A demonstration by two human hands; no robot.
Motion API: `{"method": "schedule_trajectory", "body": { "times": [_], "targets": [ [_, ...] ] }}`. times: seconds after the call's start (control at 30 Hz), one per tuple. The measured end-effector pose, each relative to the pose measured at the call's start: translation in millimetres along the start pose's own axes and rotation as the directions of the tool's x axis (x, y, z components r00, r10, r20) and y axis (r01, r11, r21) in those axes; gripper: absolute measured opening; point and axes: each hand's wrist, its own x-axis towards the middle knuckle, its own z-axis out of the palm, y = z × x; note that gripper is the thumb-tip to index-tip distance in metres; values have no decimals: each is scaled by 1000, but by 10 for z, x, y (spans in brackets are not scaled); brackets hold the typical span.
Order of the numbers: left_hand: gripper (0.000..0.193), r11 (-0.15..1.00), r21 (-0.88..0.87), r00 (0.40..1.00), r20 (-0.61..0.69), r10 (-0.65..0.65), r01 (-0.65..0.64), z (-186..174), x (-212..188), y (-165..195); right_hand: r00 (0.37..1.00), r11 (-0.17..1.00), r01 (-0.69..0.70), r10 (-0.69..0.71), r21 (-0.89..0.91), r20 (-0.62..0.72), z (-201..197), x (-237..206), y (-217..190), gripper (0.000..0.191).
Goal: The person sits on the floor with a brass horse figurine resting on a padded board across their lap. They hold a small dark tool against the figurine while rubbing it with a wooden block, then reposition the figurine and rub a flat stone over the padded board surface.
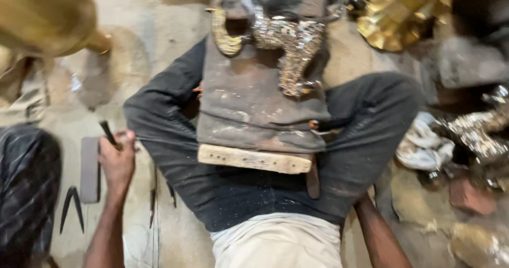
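Observation:
I sit cross-legged on the floor in dark trousers (175, 114). A grey slab-like work block (249, 109) with a pale wooden piece (254, 159) at its near end lies between my knees. A shiny, hammered metal figure (289, 45) rests on the block's far end. My left hand (117, 159) is out at my left knee, shut on a thin dark tool (107, 132). My right forearm (379, 236) runs under my right knee, and its hand is hidden.
A flat grey bar (89, 168) and dark pointed dividers (71, 207) lie on the floor to the left. Brass pieces (397, 18) sit at the top right, a white rag (424, 143) and more shiny metal parts (477, 132) to the right. A large brass vessel (42, 13) is at the top left.

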Motion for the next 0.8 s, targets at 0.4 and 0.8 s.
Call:
{"method": "schedule_trajectory", "body": {
  "times": [0.4, 0.8],
  "targets": [
    [34, 954, -222, 978, 2, -209, 204, -273, -284, -198, 989, 998, 55, -53, 12, -137, -514, 771, -44, 32],
    [38, 862, -490, 980, 194, -37, 130, -176, 17, 161, 851, 496, 64, 425, 866, -307, -1338, -48, 167, 53]
  ]
}}
